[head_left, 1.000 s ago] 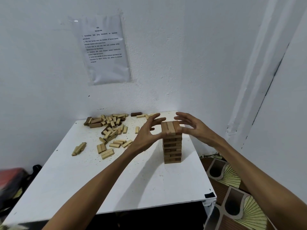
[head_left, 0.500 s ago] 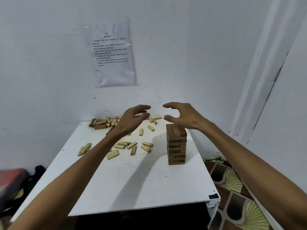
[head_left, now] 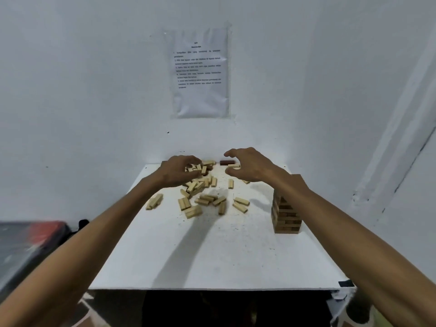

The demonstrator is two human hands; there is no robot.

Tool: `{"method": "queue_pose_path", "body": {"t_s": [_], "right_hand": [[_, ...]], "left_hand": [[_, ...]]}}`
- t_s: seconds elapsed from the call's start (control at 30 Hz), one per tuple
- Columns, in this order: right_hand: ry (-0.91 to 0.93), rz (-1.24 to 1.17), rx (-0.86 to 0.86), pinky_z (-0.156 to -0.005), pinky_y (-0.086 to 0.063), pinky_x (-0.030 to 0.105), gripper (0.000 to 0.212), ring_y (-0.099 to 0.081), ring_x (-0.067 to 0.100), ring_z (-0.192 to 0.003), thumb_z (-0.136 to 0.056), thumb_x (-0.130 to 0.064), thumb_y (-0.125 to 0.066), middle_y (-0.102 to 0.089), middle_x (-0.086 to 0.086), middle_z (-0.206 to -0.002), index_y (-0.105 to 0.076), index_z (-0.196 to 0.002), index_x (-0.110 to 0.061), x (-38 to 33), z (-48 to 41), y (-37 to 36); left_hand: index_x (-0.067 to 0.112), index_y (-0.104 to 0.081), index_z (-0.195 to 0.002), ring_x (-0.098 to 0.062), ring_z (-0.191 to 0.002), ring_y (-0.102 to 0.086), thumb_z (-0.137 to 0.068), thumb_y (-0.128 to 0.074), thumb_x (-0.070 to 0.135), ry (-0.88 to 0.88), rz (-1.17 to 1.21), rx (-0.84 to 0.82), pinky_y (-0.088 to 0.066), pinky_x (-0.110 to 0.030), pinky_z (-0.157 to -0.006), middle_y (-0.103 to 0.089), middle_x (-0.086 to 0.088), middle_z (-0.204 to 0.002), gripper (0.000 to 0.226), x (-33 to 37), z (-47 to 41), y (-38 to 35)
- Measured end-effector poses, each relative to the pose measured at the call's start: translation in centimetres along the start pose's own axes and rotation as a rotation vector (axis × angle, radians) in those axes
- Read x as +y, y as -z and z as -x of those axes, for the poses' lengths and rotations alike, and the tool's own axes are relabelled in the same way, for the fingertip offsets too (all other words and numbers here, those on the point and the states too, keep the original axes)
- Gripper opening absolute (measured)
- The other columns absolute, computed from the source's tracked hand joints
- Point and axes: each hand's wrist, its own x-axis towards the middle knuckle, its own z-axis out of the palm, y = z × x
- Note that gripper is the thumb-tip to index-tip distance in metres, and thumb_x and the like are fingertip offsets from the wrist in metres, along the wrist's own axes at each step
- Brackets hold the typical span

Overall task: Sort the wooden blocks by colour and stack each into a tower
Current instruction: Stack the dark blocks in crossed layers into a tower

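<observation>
Gathering step: the left hand [head_left: 179, 171] curled over the loose block pile [head_left: 200, 185] at the tabletop's [head_left: 212, 256] back, grip unreadable. The right hand [head_left: 250, 165] hovered nearby, grip apart, empty. Next probably called for picking blocks matching the tower [head_left: 286, 215], which stood right.

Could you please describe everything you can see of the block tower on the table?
The tower is built of mid-brown wooden blocks laid in crossed layers, darker than the pale loose blocks to its left. It stands upright near the right edge of the white table. The right forearm crosses in front of its top, hiding it; no hand holds it.
</observation>
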Motion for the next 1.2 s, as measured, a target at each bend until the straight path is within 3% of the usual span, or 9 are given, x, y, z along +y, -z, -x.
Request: {"method": "queue_pose_path", "body": {"t_s": [0.13, 0.37, 0.5, 0.63, 0.73, 0.83, 1.0, 1.13, 1.2], "right_hand": [[0.025, 0.017, -0.051, -0.104, -0.049, 0.045, 0.059, -0.055, 0.024, -0.132, -0.095, -0.041, -0.063, -0.061, 0.005, -0.142, -0.047, -0.15, -0.024, -1.3, -2.4, -3.0], [0.042, 0.058, -0.142, -0.101, -0.05, 0.044, 0.058, -0.051, 0.029, -0.134, -0.096, -0.039, -0.065, -0.057, 0.007, -0.146, -0.049, -0.149, -0.022, -2.5, -7.8, -8.4], [0.074, 0.076, -0.177, -0.097, -0.051, 0.041, 0.049, -0.055, 0.027, -0.131, -0.098, -0.03, -0.061, -0.057, 0.006, -0.147, -0.053, -0.146, -0.024, -2.3, -10.8, -11.3], [0.197, 0.084, -0.27, -0.108, -0.047, 0.046, 0.061, -0.045, 0.026, -0.142, -0.098, -0.006, -0.052, -0.043, 0.0, -0.16, -0.045, -0.153, -0.031, -2.1, -12.4, -13.8], [0.287, 0.191, -0.356, -0.111, -0.044, 0.044, 0.071, -0.028, 0.022, -0.152, -0.099, -0.002, -0.048, -0.022, -0.005, -0.17, -0.032, -0.159, -0.036, -1.6, -13.2, -15.4], [0.326, 0.247, -0.355, -0.104, -0.048, 0.043, 0.067, -0.028, 0.022, -0.152, -0.099, -0.004, -0.049, -0.02, -0.005, -0.17, -0.037, -0.156, -0.038, -0.8, -13.6, -16.2], [0.246, 0.164, -0.156, -0.1, -0.051, 0.043, 0.043, -0.047, 0.024, -0.141, -0.103, -0.018, -0.045, -0.042, -0.005, -0.161, -0.061, -0.142, -0.027, 1.3, -13.2, -17.2], [0.098, 0.245, -0.02, -0.087, -0.052, 0.039, 0.034, -0.053, 0.027, -0.123, -0.102, -0.026, -0.046, -0.062, 0.003, -0.135, -0.068, -0.125, -0.015, 2.4, -13.0, -17.7], [0.034, 0.239, 0.067, -0.078, -0.052, 0.039, 0.031, -0.054, 0.028, -0.113, -0.1, -0.026, -0.048, -0.066, 0.006, -0.122, -0.069, -0.117, -0.011, 2.6, -13.3, -18.0]], "left_hand": [[0.018, -0.063, -0.137, -0.02, -0.126, -0.062, -0.097, -0.068, 0.032, 0.033, -0.006, 0.005, -0.044, -0.029, -0.105, -0.066, -0.001, -0.138, 0.043, -3.4, -0.2, -0.7], [0.018, -0.06, -0.142, -0.029, -0.145, -0.038, -0.097, -0.065, 0.026, 0.089, -0.06, -0.026, -0.04, -0.042, -0.112, -0.061, 0.002, -0.145, 0.045, -10.1, -2.9, -2.3], [0.02, -0.057, -0.146, -0.029, -0.139, -0.045, -0.097, -0.064, 0.025, 0.107, -0.059, -0.065, -0.044, -0.04, -0.108, -0.062, -0.002, -0.141, 0.049, -12.7, -4.9, -3.3], [0.01, -0.058, -0.139, -0.024, -0.13, -0.056, -0.099, -0.062, 0.014, 0.091, -0.076, -0.082, -0.044, -0.03, -0.101, -0.06, -0.003, -0.145, 0.04, -14.4, -6.8, -4.9], [0.014, -0.055, -0.142, -0.03, -0.13, -0.055, -0.099, -0.057, 0.011, 0.075, -0.124, -0.097, -0.047, -0.039, -0.1, -0.058, -0.006, -0.147, 0.043, -15.4, -7.9, -6.2], [0.027, -0.044, -0.155, -0.03, -0.142, -0.043, -0.102, -0.047, 0.013, 0.08, -0.212, -0.163, -0.046, -0.047, -0.105, -0.043, -0.003, -0.16, 0.054, -16.1, -8.6, -7.4], [0.04, -0.047, -0.152, -0.026, -0.14, -0.045, -0.104, -0.046, 0.023, 0.012, -0.342, -0.108, -0.048, -0.041, -0.09, -0.044, 0.003, -0.158, 0.051, -16.9, -8.2, -8.2], [0.03, -0.073, -0.119, -0.025, -0.116, -0.062, -0.099, -0.037, 0.059, 0.077, -0.29, 0.022, -0.053, -0.042, -0.086, -0.069, 0.002, -0.125, 0.051, -16.7, -7.9, -8.4], [0.025, -0.075, -0.111, -0.027, -0.108, -0.065, -0.098, -0.042, 0.062, 0.105, -0.247, 0.084, -0.053, -0.042, -0.085, -0.073, 0.0, -0.116, 0.051, -16.1, -7.8, -8.7]]}}
